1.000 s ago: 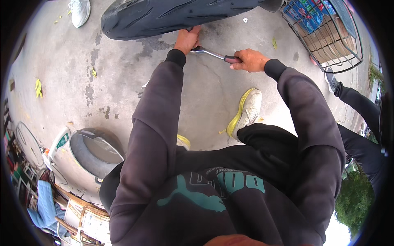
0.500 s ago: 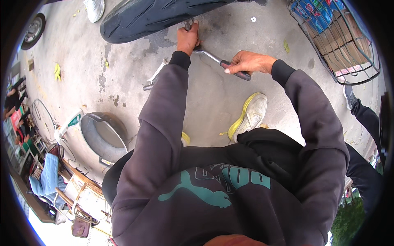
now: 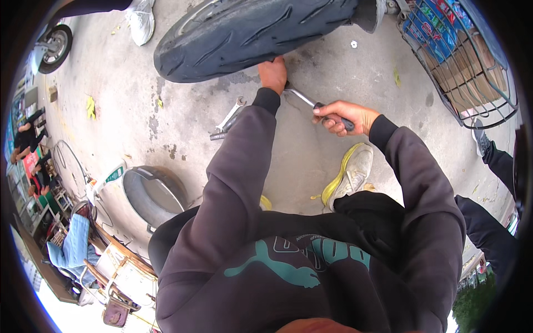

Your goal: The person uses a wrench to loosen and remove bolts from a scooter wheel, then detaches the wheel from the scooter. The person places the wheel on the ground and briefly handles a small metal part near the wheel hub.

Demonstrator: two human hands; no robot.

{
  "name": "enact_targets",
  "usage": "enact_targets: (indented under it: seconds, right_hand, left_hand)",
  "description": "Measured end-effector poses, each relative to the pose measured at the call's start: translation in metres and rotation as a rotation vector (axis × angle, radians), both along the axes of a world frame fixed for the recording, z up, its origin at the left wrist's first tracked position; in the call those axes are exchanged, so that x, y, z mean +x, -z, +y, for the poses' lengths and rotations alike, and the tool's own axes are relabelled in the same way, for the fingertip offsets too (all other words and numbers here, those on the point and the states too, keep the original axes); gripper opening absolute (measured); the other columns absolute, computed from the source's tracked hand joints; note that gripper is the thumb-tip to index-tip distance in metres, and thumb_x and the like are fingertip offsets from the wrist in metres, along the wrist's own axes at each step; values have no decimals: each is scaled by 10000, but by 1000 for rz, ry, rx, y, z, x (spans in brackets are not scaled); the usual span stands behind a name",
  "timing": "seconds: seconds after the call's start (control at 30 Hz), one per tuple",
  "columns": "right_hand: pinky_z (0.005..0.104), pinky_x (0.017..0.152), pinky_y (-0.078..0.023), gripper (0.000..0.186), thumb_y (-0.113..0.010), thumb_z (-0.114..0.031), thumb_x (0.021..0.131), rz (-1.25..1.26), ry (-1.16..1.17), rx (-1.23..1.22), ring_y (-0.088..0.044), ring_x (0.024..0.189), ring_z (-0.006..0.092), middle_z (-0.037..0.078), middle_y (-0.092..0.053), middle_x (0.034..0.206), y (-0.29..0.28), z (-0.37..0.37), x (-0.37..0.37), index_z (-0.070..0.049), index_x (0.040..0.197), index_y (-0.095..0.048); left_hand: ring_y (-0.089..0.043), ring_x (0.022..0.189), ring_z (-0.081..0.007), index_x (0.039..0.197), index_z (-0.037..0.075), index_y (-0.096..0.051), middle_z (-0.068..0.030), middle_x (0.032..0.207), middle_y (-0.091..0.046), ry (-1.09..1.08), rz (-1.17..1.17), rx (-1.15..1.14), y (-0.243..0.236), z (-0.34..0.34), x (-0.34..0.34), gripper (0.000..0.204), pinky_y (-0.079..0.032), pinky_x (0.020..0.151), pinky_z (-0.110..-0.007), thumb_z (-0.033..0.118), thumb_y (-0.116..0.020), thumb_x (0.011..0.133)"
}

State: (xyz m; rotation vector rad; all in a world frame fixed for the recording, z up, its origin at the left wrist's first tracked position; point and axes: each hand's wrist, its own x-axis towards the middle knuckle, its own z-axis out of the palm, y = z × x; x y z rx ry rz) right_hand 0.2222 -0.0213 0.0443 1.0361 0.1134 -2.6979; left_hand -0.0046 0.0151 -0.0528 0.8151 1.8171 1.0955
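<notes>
My right hand (image 3: pixel 347 115) is closed round the dark grip of a ratchet wrench (image 3: pixel 302 99), its metal shaft slanting up and left. The wrench's head end lies beside my left wrist, partly hidden behind it. My left hand (image 3: pixel 272 75) reaches up against the lower side of a black motorcycle tyre (image 3: pixel 261 39), with its fingers curled. What those fingers hold is hidden by the hand and tyre. On the concrete left of my left forearm lie a combination spanner (image 3: pixel 230 115) and a short metal socket-like piece (image 3: pixel 218 136).
A grey metal tub (image 3: pixel 150 194) stands on the ground at left, with a white-and-green container (image 3: pixel 114 175) beside it. A wire basket (image 3: pixel 466 66) holding cartons is at upper right. Other people's shoes (image 3: pixel 141 25) (image 3: pixel 481 136) are near. Chairs (image 3: pixel 125 272) stand at lower left.
The view has shifted, so the tyre and ground sit lower and farther right, with more tyre showing. My right hand's fingers have changed their hold on the wrench grip. The metal piece at my left fingers is now hidden.
</notes>
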Motion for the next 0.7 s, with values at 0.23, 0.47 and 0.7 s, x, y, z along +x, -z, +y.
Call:
enact_targets:
  seconds: [0.23, 0.47, 0.7]
  right_hand:
    - [231, 383, -273, 225, -638, -232, 947, -241, 215, 107, -367, 421, 45, -35, -462, 637, -36, -35, -40, -124, 836, -475]
    - [252, 373, -331, 211, -669, -224, 907, -391, 413, 135, -432, 414, 81, -3, -516, 626, -48, -71, -84, -104, 834, -511]
    - [262, 386, -345, 213, -636, -220, 931, -659, 730, 189, -444, 424, 94, -3, -520, 641, -60, -108, -181, -122, 836, -473]
  left_hand:
    - [-572, 1010, -423, 989, 3, -633, -200, 1041, -644, 519, 660, 333, 36, -29, -22, 154, -430, 932, -497, 116, -560, 914]
    - [-580, 915, -369, 900, 17, -603, -168, 940, -625, 706, 359, 202, 25, -40, -55, 164, -447, 912, -465, 172, -562, 937]
    - [-589, 819, -315, 812, 32, -572, -135, 839, -607, 839, -40, 35, 19, -20, -79, 246, -465, 892, -433, 228, -565, 960]
